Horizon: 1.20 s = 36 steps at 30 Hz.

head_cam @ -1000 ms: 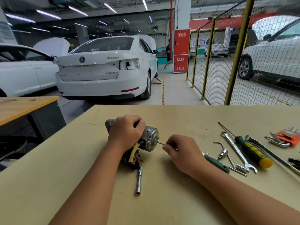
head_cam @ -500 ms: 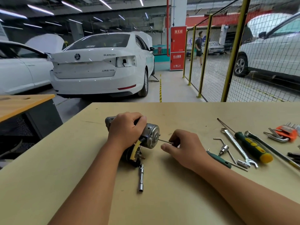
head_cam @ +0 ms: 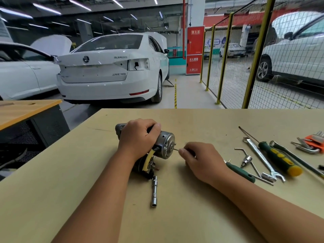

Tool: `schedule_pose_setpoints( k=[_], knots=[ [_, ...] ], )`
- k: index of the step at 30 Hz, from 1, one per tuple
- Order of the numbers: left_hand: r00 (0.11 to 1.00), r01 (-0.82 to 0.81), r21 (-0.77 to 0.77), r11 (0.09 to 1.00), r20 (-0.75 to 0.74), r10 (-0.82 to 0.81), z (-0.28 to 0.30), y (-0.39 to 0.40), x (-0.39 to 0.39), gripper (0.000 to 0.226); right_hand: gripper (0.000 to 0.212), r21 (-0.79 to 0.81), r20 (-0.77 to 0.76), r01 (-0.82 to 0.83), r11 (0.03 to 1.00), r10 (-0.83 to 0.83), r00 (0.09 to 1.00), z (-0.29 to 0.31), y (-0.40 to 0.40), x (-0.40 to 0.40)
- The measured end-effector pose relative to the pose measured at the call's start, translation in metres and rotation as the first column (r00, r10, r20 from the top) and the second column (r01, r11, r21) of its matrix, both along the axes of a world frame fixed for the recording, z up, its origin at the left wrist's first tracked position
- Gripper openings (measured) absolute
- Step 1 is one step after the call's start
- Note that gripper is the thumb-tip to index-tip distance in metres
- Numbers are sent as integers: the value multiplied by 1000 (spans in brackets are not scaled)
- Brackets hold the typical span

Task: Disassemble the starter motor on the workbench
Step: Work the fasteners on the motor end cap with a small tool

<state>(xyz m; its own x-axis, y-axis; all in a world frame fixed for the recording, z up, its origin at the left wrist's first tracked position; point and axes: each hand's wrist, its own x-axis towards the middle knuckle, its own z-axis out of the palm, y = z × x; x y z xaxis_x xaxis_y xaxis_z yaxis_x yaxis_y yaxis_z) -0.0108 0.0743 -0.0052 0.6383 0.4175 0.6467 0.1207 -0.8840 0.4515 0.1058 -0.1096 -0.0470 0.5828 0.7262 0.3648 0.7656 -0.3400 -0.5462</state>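
The starter motor (head_cam: 165,144) lies on its side on the workbench (head_cam: 87,181), its round silver end cap facing right and a yellow cable at its near side. My left hand (head_cam: 138,137) grips the motor body from above and hides most of it. My right hand (head_cam: 201,158) pinches a thin long bolt (head_cam: 175,149) that sticks out of the end cap. Only a short length of the bolt shows between cap and fingers.
A socket extension (head_cam: 154,191) lies just in front of the motor. To the right lie a green-handled screwdriver (head_cam: 241,172), a small L-shaped socket tool (head_cam: 245,159), a combination wrench (head_cam: 261,160), a green-yellow screwdriver (head_cam: 278,158) and an orange hex key set (head_cam: 313,142). White cars and a mesh fence stand beyond.
My right hand has stayed at the end cap, its fingers shifting slightly on the bolt. My left hand keeps its grip. The camera has tilted a little.
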Motion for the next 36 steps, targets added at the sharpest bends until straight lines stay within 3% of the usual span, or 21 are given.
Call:
schedule_pose_setpoints(
  k=[6,10,14,20,30,36],
  knots=[
    [1000,6,-13,1000,-21,-6,3,-2,-2,40,30,50,-118,-21,999,27,993,3,-5,5],
    [1000,11,-43,999,-14,-12,4,4,-7,35,29,-77,-166,-179,981,165,972,14,-19,14],
    [1000,-13,-76,997,-6,13,3,15,-14,32,29,-239,-81,-263,935,250,965,20,-25,15],
    [991,-132,-75,988,-2,132,1,33,-27,28,34,-293,16,-248,923,264,964,20,-22,12],
    [977,-209,-55,976,23,210,-2,40,-26,28,31,-263,232,120,957,-58,971,3,2,-4],
    [980,-201,-38,979,-15,201,1,40,-22,26,37,-262,201,131,956,-79,976,3,27,-11]
  ],
)
